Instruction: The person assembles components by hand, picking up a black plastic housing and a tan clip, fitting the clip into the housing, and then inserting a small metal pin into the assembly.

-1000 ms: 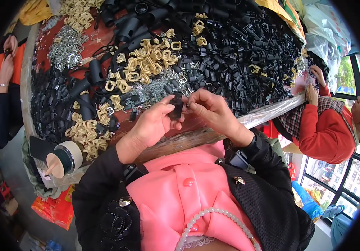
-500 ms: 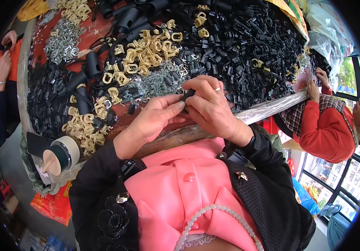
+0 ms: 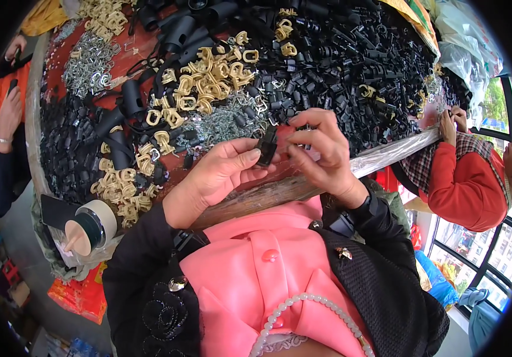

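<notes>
My left hand [image 3: 223,172] pinches a small black plastic block [image 3: 267,150] between thumb and fingers, above the table's near edge. Just right of the block, my right hand [image 3: 327,157] is raised with its fingers bent and apart, no longer touching it. I make out nothing in its fingers. Beyond my hands lie a heap of small silvery metal pieces [image 3: 217,126], a pile of cream clip-shaped parts [image 3: 214,77] and a broad spread of small black parts [image 3: 339,77].
The table's wooden near edge [image 3: 256,193] runs in front of me. Tape rolls [image 3: 95,223] stand at its left corner. More cream parts [image 3: 122,187] and black tubes [image 3: 131,98] lie left. Other people work on both sides, one in a red sleeve [image 3: 464,184].
My right hand has drawn away to the right from the black block and its fingers have spread. My left hand still holds the block, which now shows more fully.
</notes>
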Tool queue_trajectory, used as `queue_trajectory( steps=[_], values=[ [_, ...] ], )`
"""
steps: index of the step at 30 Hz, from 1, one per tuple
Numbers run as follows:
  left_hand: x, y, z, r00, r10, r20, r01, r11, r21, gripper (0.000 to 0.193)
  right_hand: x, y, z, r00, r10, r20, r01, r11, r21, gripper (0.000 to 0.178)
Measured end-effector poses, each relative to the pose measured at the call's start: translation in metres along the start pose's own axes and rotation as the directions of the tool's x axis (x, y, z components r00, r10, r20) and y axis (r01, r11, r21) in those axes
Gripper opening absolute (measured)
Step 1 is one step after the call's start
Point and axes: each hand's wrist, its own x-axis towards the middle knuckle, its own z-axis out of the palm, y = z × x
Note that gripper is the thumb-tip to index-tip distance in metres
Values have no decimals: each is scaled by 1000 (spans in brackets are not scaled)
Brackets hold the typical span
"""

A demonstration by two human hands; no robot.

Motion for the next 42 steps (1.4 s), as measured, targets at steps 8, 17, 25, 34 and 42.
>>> queue_trajectory(
  steps=[8, 17, 25, 34, 42],
  values=[
    [-2, 1, -3, 1000, -5, 13, 4, 999, 47, 31, -21, 19, -17, 980, 149, 131, -72, 881, -468, 23],
    [-4, 0, -3, 996, -83, 16, 84, 995, -50, 25, -34, 41, -19, 920, 304, 249, -105, 801, -590, 22],
    [-4, 2, 0, 996, -87, 17, 87, 996, -12, 23, -22, 25, -14, 970, 151, 193, -44, 882, -470, 23],
    [-4, 0, -1, 997, -82, 0, 82, 997, -6, 23, -34, 28, -18, 969, 133, 209, -7, 859, -512, 20],
    [-5, 0, 1, 998, -55, -10, 55, 998, 12, 23, -22, 45, -12, 945, 170, 280, 33, 801, -598, 12]
  ],
)
